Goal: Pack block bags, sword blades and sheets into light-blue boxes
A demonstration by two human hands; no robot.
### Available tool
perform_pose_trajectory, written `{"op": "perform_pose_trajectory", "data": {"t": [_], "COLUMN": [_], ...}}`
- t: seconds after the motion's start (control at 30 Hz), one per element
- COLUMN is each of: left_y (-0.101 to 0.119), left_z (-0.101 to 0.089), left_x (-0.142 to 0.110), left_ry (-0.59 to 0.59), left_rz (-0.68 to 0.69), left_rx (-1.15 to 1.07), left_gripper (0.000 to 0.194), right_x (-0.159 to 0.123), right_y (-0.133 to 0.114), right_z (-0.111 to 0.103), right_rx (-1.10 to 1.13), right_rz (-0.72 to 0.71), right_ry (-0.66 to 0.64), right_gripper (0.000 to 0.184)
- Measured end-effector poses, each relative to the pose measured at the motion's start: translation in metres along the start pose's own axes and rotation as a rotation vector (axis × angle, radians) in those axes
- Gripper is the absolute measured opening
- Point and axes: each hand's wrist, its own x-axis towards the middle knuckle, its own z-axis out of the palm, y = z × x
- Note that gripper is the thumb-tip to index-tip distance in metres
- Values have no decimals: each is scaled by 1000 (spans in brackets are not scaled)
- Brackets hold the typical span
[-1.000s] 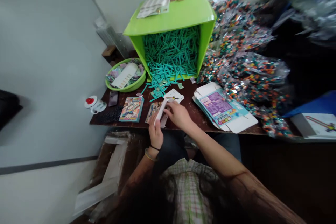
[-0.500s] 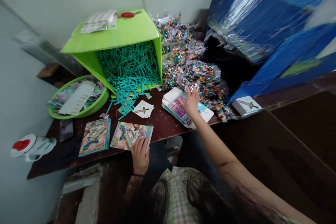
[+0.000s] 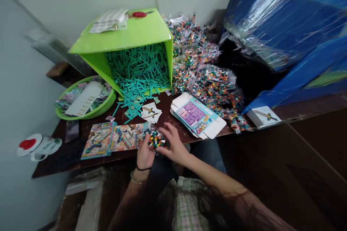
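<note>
At the table's [image 3: 173, 130] far left sits a green bowl [image 3: 104, 105] of paper slips, with a tipped lime bin [image 3: 130, 39] spilling teal sticks [image 3: 138, 68] at its two o'clock. Two printed boxes [image 3: 114, 138] lie near the front edge. At their three o'clock, the left hand [image 3: 144, 153] closes from below on a small bag of coloured beads [image 3: 154, 139], while the right hand [image 3: 175, 144] pinches the bag's right end, fingers spread. Flat cartons [image 3: 196, 117] lie at one o'clock of the bag, bead bags [image 3: 208, 75] heaped beyond.
</note>
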Motion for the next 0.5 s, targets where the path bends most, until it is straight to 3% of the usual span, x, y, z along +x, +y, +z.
{"op": "perform_pose_trajectory", "data": {"t": [0.07, 0.13, 0.2, 0.23, 0.3, 0.4, 0.5], "left_y": [-5, -9, -11, -11, -10, -8, -7], "left_z": [0, -3, -4, -3, 2, 11, 13], "left_x": [3, 5, 7, 8, 7, 4, 1], "left_ry": [57, 143, 192, 180, 81, -90, -96], "left_rz": [104, 256, 356, 366, 273, -13, -299], "left_rx": [89, 206, 275, 285, 227, 40, -141], "left_gripper": [47, 43, 41, 42, 43, 48, 48], "right_x": [5, 12, 16, 15, 12, 0, -14], "right_y": [9, 17, 21, 20, 19, 17, 16], "right_z": [0, -7, -12, -13, -9, 4, 18], "right_rx": [233, 516, 694, 721, 722, 752, 785], "right_rz": [206, 348, 412, 421, 435, 525, 575], "right_ry": [30, -117, -234, -226, -128, -57, -95], "right_gripper": [76, 69, 63, 60, 57, 61, 65]}}
